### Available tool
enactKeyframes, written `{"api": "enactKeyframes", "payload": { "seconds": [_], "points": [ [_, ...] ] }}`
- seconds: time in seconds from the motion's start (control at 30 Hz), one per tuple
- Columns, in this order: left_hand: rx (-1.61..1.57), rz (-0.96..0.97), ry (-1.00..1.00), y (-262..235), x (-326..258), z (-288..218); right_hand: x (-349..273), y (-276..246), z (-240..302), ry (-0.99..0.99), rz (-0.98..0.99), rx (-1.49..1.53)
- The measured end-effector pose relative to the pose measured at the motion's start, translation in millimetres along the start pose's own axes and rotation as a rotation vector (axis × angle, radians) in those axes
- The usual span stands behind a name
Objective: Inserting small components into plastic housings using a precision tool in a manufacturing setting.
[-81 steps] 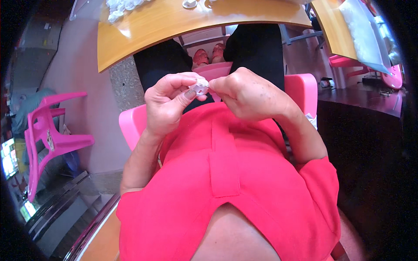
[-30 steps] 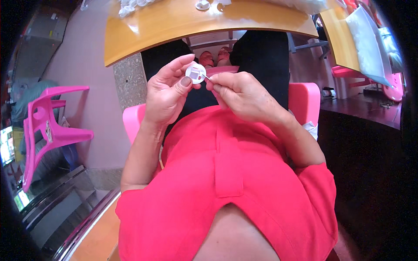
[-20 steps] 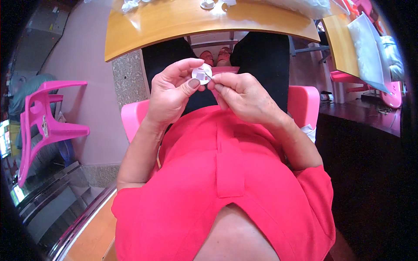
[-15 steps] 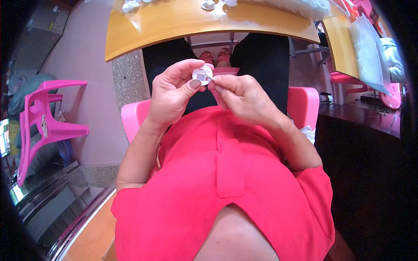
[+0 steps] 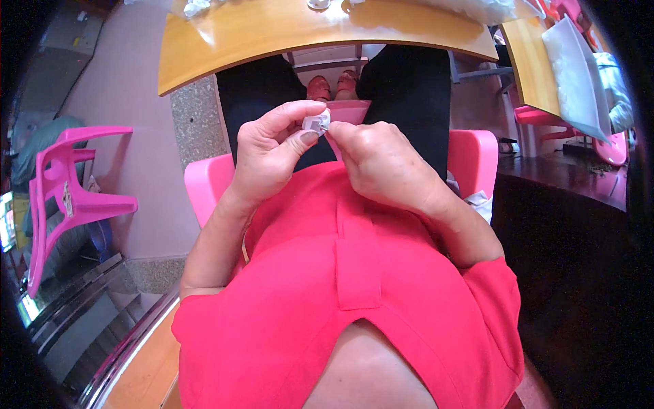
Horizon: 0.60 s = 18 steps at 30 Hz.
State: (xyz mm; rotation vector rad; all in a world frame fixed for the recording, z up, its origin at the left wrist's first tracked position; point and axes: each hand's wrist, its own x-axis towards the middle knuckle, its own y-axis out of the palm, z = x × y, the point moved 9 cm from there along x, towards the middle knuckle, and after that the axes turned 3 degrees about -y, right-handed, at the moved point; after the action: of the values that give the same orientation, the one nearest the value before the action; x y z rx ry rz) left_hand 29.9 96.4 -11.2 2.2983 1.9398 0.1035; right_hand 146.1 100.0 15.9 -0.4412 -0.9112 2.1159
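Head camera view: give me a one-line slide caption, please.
Left hand pinching a small white piece, right hand close beside it, near a wooden table.

I pinch a small white rounded piece [image 5: 316, 123] in my left hand [image 5: 272, 150], and it looks like smooth plastic; my pink-red cloth top [image 5: 286, 273] and black cloth trousers [image 5: 252, 88] look matt. The long yellow-brown wooden table [image 5: 300, 35] shines with a glossy top, and the bright pink moulded plastic chair [image 5: 85, 202] on my left looks smooth with a soft sheen. The grey speckled stone-like panel [image 5: 197, 119] looks matt, while the whitish see-through bag [image 5: 575, 78] looks like thin plastic film.
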Motion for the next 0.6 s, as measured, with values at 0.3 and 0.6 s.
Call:
{"api": "enactKeyframes", "payload": {
  "seconds": [0.3, 0.6],
  "points": [
    [0.338, 0.002, 0.097, 11, 3, 3, -3, 17, 9, -0.033, 0.113, -0.434],
    [-0.017, 0.054, -0.162, 2, 13, 23, -2, 7, 0, 0.012, 0.085, -0.438]
  ]
}}
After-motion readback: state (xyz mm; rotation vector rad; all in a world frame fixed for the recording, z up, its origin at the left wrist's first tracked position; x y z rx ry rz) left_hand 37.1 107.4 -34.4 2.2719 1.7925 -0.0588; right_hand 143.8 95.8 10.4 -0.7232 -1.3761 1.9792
